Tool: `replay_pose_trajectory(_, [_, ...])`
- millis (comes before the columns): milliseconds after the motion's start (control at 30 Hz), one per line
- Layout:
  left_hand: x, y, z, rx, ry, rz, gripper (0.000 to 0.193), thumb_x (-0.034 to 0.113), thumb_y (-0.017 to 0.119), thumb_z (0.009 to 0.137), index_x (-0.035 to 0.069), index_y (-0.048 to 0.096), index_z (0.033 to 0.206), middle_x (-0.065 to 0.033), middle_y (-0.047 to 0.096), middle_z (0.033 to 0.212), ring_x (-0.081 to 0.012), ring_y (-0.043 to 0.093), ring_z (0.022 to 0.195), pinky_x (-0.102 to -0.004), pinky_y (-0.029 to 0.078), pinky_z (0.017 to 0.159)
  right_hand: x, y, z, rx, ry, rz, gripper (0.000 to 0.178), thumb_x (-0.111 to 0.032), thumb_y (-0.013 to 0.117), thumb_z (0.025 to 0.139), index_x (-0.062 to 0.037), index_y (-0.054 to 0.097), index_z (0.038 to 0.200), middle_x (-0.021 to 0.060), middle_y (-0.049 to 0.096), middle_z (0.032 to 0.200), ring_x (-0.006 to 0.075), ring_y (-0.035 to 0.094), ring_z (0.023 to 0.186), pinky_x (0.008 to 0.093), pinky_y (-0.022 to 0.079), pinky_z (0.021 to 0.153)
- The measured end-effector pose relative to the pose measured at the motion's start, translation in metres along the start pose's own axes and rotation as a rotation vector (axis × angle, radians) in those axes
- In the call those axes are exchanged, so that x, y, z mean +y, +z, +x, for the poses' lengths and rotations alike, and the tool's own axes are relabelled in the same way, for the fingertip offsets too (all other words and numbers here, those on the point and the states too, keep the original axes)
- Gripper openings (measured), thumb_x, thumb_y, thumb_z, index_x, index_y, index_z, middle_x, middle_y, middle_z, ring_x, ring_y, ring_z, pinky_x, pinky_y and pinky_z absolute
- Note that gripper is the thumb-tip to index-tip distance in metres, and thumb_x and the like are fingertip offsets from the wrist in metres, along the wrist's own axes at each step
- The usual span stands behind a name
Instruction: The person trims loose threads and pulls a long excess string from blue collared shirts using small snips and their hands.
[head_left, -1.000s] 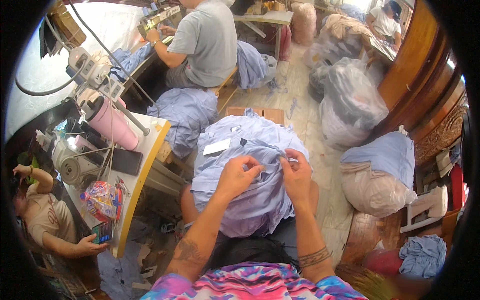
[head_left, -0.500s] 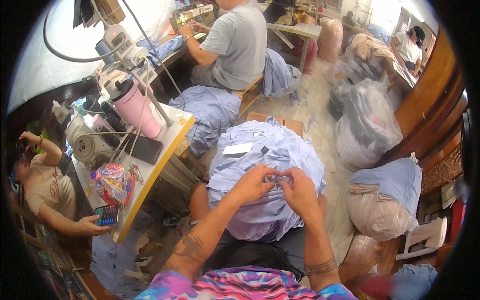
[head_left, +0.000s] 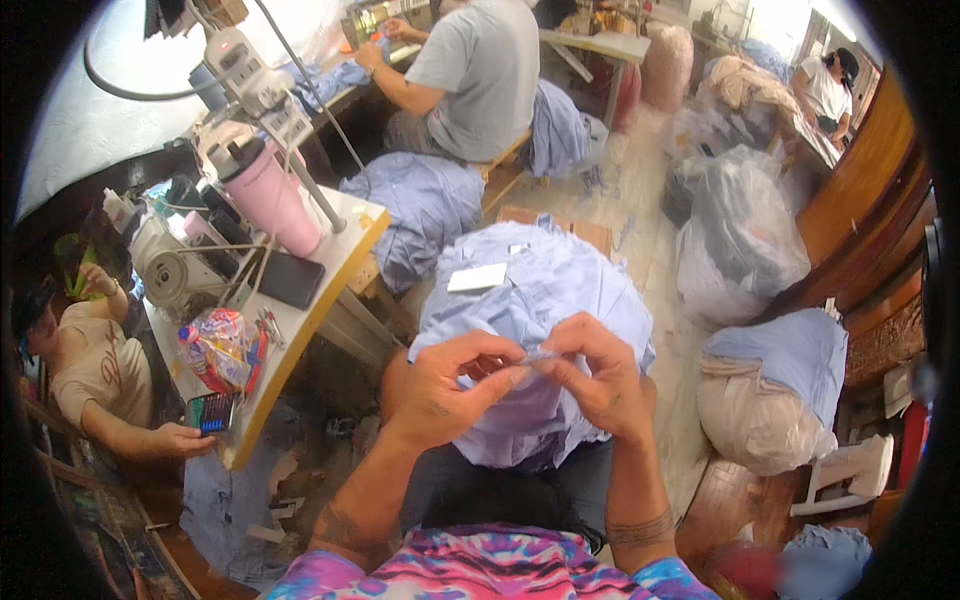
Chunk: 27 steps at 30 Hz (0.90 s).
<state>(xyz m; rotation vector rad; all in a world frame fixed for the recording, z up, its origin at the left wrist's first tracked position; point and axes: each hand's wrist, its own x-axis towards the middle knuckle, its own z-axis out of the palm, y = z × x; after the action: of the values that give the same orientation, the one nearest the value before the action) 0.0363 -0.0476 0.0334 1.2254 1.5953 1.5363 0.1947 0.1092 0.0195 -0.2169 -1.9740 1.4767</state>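
My left hand [head_left: 450, 388] and my right hand [head_left: 598, 378] meet above a pile of light-blue cloth [head_left: 590, 290] in front of my lap. Between their fingertips they pinch a small greyish flat piece [head_left: 540, 361], too small and too covered to name. Both thumbs and forefingers are closed on it. On the cloth beyond my hands lie a white card [head_left: 477, 277] and a tiny dark-and-white tag [head_left: 518, 248].
A yellow-edged table [head_left: 330, 300] at left holds a pink tumbler [head_left: 270, 195], a black phone [head_left: 290, 283] and a plastic bag [head_left: 222, 345]. A person holds a phone beside it; another sits ahead. Bagged cloth [head_left: 765, 395] and a white stool [head_left: 850, 475] stand right.
My hands have come nearer to me, and the pinched piece shows more plainly. A small dark square that lay near the white card no longer shows on the cloth.
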Motion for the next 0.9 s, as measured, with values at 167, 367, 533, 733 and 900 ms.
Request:
replay_pose_trajectory(167, [-0.006, 0.023, -0.012, 0.239, 0.210, 0.059, 0.019, -0.010, 0.074, 0.086, -0.005, 0.071, 0.105, -0.0075, 0.070, 0.097, -0.0098, 0.066, 0.083, -0.0237, 0.053, 0.070, 0.016, 0.027, -0.015, 0.251, -0.021, 0.108, 0.017, -0.002, 0.078, 0.088, -0.0019, 0.073, 0.104, 0.0048, 0.064, 0.103, 0.0100, 0.058, 0.081, 0.0227, 0.046, 0.070])
replay_pose_trajectory(367, [-0.014, 0.038, -0.011, 0.355, 0.430, 0.313, 0.022, -0.012, 0.074, 0.083, -0.002, 0.074, 0.102, -0.0095, 0.069, 0.095, -0.0154, 0.069, 0.080, -0.0261, 0.055, 0.066, 0.002, 0.067, -0.057, 0.601, 0.186, 0.257, 0.017, 0.001, 0.075, 0.091, 0.0029, 0.071, 0.108, 0.0059, 0.066, 0.108, 0.0083, 0.062, 0.088, 0.0221, 0.051, 0.077])
replay_pose_trajectory(533, [-0.023, 0.041, -0.013, 0.308, 0.441, 0.342, 0.030, -0.014, 0.074, 0.079, 0.002, 0.077, 0.104, -0.0098, 0.067, 0.097, -0.0170, 0.068, 0.078, -0.0261, 0.055, 0.065, -0.007, 0.072, -0.055, 0.554, 0.253, 0.352, 0.020, 0.000, 0.073, 0.094, 0.0045, 0.071, 0.114, 0.0079, 0.070, 0.109, 0.0113, 0.067, 0.093, 0.0246, 0.054, 0.084])
replay_pose_trajectory(733, [-0.030, 0.039, -0.016, 0.292, 0.465, 0.368, 0.035, -0.016, 0.072, 0.077, 0.004, 0.079, 0.105, -0.0079, 0.064, 0.097, -0.0154, 0.065, 0.074, -0.0263, 0.053, 0.062, -0.010, 0.069, -0.054, 0.550, 0.305, 0.437, 0.021, -0.008, 0.068, 0.100, 0.0059, 0.070, 0.115, 0.0102, 0.074, 0.101, 0.0126, 0.069, 0.091, 0.0266, 0.056, 0.082])
replay_pose_trajectory(900, [-0.031, 0.036, -0.017, 0.271, 0.504, 0.423, 0.038, -0.014, 0.073, 0.073, 0.005, 0.079, 0.105, -0.0080, 0.064, 0.096, -0.0166, 0.064, 0.073, -0.0275, 0.053, 0.062, -0.006, 0.062, -0.052, 0.493, 0.329, 0.479, 0.022, -0.013, 0.066, 0.102, 0.0062, 0.071, 0.111, 0.0107, 0.074, 0.097, 0.0142, 0.070, 0.087, 0.0279, 0.057, 0.080])
